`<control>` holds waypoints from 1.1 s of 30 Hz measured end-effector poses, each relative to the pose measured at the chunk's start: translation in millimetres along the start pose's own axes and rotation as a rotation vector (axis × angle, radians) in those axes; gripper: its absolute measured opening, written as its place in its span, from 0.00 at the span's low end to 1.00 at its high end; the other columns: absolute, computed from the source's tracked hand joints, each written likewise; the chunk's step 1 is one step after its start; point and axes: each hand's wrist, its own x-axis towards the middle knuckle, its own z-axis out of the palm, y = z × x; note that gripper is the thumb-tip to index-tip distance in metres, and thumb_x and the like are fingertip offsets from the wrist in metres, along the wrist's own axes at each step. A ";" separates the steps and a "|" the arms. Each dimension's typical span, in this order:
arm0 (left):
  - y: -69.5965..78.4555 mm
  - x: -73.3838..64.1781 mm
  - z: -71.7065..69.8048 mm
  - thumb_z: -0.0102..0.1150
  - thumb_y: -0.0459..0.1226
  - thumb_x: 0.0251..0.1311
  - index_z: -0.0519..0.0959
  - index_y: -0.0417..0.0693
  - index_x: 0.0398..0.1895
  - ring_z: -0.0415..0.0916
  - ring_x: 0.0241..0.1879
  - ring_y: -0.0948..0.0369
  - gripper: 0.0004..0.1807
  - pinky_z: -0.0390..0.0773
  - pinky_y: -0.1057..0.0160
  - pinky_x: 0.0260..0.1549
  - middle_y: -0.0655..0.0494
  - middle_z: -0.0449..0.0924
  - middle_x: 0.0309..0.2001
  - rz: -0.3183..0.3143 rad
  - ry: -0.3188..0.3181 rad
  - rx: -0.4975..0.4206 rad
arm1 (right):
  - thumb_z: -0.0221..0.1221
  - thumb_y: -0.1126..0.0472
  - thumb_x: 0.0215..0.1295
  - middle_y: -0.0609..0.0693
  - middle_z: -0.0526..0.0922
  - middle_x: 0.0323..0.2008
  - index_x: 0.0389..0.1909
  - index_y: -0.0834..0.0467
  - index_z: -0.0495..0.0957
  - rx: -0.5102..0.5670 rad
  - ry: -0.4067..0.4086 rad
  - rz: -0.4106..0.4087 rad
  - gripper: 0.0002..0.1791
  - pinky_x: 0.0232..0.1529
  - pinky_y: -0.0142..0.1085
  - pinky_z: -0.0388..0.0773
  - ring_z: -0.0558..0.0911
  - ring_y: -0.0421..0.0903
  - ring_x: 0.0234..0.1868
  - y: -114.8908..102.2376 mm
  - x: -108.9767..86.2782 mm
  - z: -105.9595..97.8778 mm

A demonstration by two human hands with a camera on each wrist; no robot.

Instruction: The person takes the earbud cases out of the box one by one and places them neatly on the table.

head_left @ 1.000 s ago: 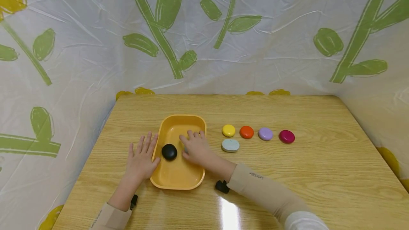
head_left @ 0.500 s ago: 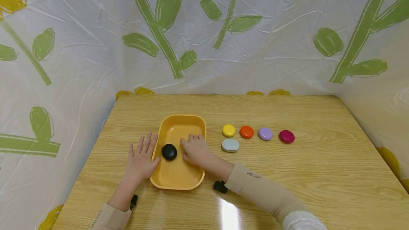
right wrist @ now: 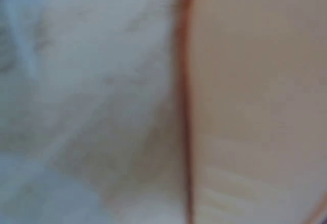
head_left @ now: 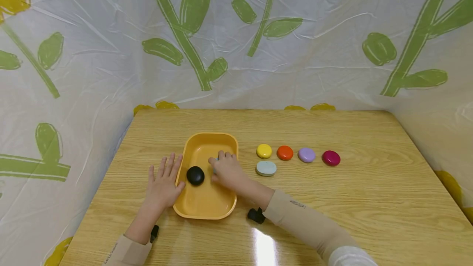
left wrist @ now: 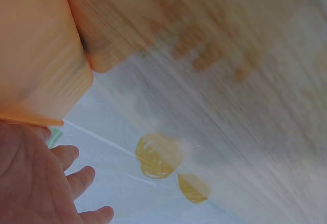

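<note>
An orange-yellow tray lies on the table, and a smooth black stone rests inside it. My left hand lies with straight, spread fingers along the tray's left rim, thumb at the edge; in the left wrist view that hand shows below the tray's side wall. Inside the tray's right half, my right hand has its fingers curled over a blue piece. Only slivers of this piece show between thumb and fingers; the rest is hidden. The right wrist view is blurred, mostly the tray wall.
Right of the tray, a row of rounded stones runs across the wooden table: yellow, orange-red, lilac and magenta. A pale grey-blue oval stone lies below the yellow one. Flower-printed sheeting surrounds the table.
My right hand shifts slightly within the tray, its fingers curling and then lifting a little. Blue shows again between its fingers after being hidden half a second ago. The left hand stays put.
</note>
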 end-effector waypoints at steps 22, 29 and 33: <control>1.3 0.2 -1.4 0.44 0.49 0.64 0.42 0.50 0.73 0.36 0.70 0.45 0.38 0.34 0.38 0.63 0.46 0.38 0.72 0.002 -0.006 -0.004 | 0.66 0.63 0.51 0.59 0.72 0.48 0.47 0.52 0.77 0.180 0.126 -0.214 0.20 0.41 0.50 0.75 0.73 0.57 0.46 94.3 -53.3 -63.5; 1.2 0.6 -0.7 0.44 0.49 0.64 0.42 0.51 0.73 0.35 0.70 0.45 0.38 0.34 0.38 0.63 0.46 0.37 0.72 -0.002 -0.013 -0.001 | 0.67 0.67 0.47 0.59 0.73 0.46 0.42 0.54 0.78 0.157 0.166 -0.209 0.19 0.41 0.52 0.73 0.73 0.57 0.45 135.2 -83.2 -57.3; 0.8 0.8 -0.2 0.44 0.49 0.64 0.42 0.51 0.73 0.35 0.70 0.46 0.38 0.32 0.39 0.63 0.46 0.37 0.72 -0.006 -0.014 -0.001 | 0.69 0.65 0.46 0.56 0.75 0.45 0.41 0.52 0.79 0.111 0.142 -0.203 0.18 0.44 0.54 0.72 0.73 0.56 0.45 153.7 -98.4 -45.8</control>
